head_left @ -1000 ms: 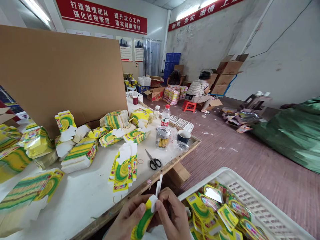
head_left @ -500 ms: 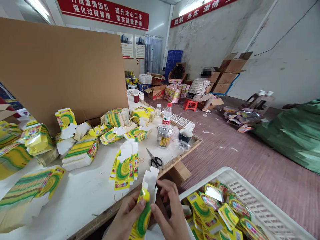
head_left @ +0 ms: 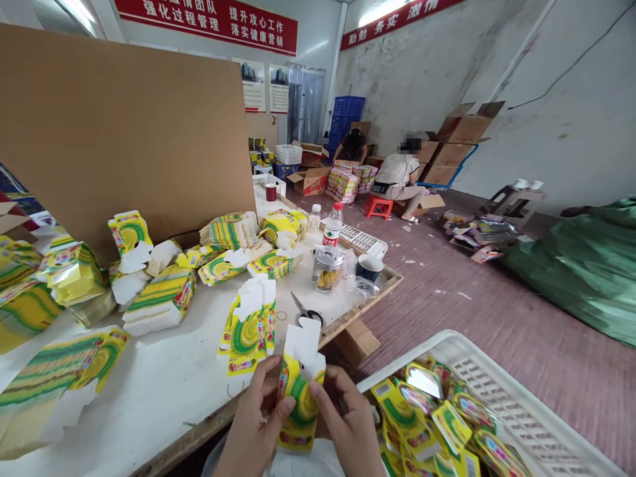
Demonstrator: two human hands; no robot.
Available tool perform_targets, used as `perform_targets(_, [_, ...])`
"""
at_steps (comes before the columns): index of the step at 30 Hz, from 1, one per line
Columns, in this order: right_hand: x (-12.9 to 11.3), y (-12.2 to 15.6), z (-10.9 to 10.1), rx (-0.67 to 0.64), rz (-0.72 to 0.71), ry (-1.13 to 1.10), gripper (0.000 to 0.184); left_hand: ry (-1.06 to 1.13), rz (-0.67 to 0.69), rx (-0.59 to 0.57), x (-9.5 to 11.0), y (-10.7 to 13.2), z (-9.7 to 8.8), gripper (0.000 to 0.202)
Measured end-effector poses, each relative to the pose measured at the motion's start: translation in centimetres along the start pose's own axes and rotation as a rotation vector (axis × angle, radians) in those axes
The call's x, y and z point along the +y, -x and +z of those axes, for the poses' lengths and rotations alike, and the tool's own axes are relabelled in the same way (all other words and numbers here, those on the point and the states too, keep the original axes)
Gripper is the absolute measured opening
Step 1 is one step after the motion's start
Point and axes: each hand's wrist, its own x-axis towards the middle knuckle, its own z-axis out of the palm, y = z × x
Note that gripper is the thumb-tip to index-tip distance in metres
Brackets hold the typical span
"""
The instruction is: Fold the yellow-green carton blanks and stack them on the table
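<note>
A small yellow and green printed carton (head_left: 300, 409) stands upright between my hands at the table's front edge, its white top flaps raised. My left hand (head_left: 258, 414) grips its left side, thumb on the front panel. On the right side, my right hand (head_left: 348, 417) pinches it, thumb also on the front and fingers behind. A few flat cartons (head_left: 244, 334) lie overlapped on the table just beyond. Black-handled scissors (head_left: 309, 314) rest to their right, partly covered by the raised flap.
Stacks of flat cartons (head_left: 161, 301) fill the left of the white table (head_left: 163, 377). A white basket (head_left: 527, 397) of cartons stands at the lower right. A tin (head_left: 328, 268), bottle (head_left: 332, 225) and dark cup (head_left: 369, 267) sit near the table's right corner. Two people sit farther back.
The carton has turned from tilted and edge-on to upright with its front panel facing me. My right hand has moved from the flaps to the carton's right side.
</note>
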Motion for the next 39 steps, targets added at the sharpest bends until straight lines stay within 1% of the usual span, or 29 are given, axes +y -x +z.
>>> perform_targets(1, [0.0,-0.1,-0.1,0.006,0.004,-0.036,0.022,0.032,-0.006,-0.017,0.1,0.1,0.1,0.069])
perform_targets(3, [0.0,0.0,-0.3,0.007,-0.022,-0.104,0.031,0.087,-0.004,-0.032,0.4,0.2,0.2,0.072])
perform_targets(6, [-0.1,0.2,-0.6,-0.046,-0.045,-0.161,0.035,0.122,0.012,-0.06,1.0,0.3,0.0,0.069])
perform_targets(8, [-0.3,0.4,-0.9,-0.111,-0.019,-0.155,0.037,0.114,0.001,-0.151,1.3,0.2,-0.6,0.065])
perform_targets(11, [-0.8,0.6,-1.5,-0.206,0.048,-0.086,0.03,0.089,-0.064,-0.297,1.8,0.1,-1.5,0.057])
perform_targets(13, [-1.1,0.7,-1.9,-0.237,0.069,-0.054,0.032,0.098,-0.075,-0.34,2.0,0.1,-1.8,0.056])
perform_targets(16, [-1.0,0.8,-2.3,-0.246,0.062,-0.035,0.036,0.145,-0.048,-0.38,2.2,0.3,-1.7,0.062])
perform_targets(18, [-0.8,0.7,-2.4,-0.225,0.017,-0.014,0.036,0.169,-0.037,-0.365,2.2,0.4,-1.5,0.061])
perform_targets(20, [-0.6,0.6,-2.5,-0.196,-0.041,-0.014,0.039,0.196,-0.024,-0.305,2.2,0.4,-1.3,0.057])
perform_targets(22, [-0.7,0.5,-2.7,-0.184,-0.068,-0.034,0.033,0.221,-0.019,-0.273,2.3,0.4,-1.2,0.057])
perform_targets(23, [-0.9,0.4,-2.7,-0.192,-0.068,-0.034,0.028,0.226,-0.025,-0.278,2.4,0.4,-1.3,0.059])
perform_targets(26, [-1.6,0.4,-2.7,-0.225,-0.057,-0.008,0.021,0.249,-0.09,-0.367,2.9,0.4,-1.3,0.061])
perform_targets(29, [-2.3,0.3,-2.5,-0.26,-0.035,-0.01,0.028,0.324,-0.141,-0.473,3.2,0.3,-0.9,0.048])
perform_targets(31, [-2.5,0.2,-2.3,-0.24,-0.068,-0.008,0.032,0.369,-0.135,-0.498,3.0,0.3,-0.6,0.038])
perform_targets(32, [-2.5,0.1,-2.2,-0.218,-0.089,-0.001,0.031,0.38,-0.127,-0.49,2.7,0.3,-0.4,0.038])
perform_targets(33, [-2.4,0.0,-2.2,-0.184,-0.104,0.005,0.028,0.385,-0.115,-0.47,2.4,0.3,-0.4,0.04])
perform_targets(34, [-2.3,-0.1,-2.1,-0.149,-0.116,0.017,0.023,0.383,-0.103,-0.441,2.0,0.3,-0.3,0.047])
perform_targets(35, [-2.1,-0.2,-2.2,-0.112,-0.126,0.037,0.019,0.373,-0.092,-0.409,1.7,0.3,-0.3,0.059])
perform_targets(37, [-1.9,-0.3,-2.3,-0.065,-0.143,0.083,0.02,0.336,-0.089,-0.355,1.3,0.4,-0.5,0.081])
perform_targets(38, [-1.8,-0.4,-2.4,-0.072,-0.165,0.101,0.021,0.311,-0.088,-0.343,1.3,0.3,-0.6,0.084])
perform_targets(39, [-1.8,-0.4,-2.5,-0.093,-0.192,0.115,0.022,0.284,-0.086,-0.341,1.4,0.3,-0.7,0.08])
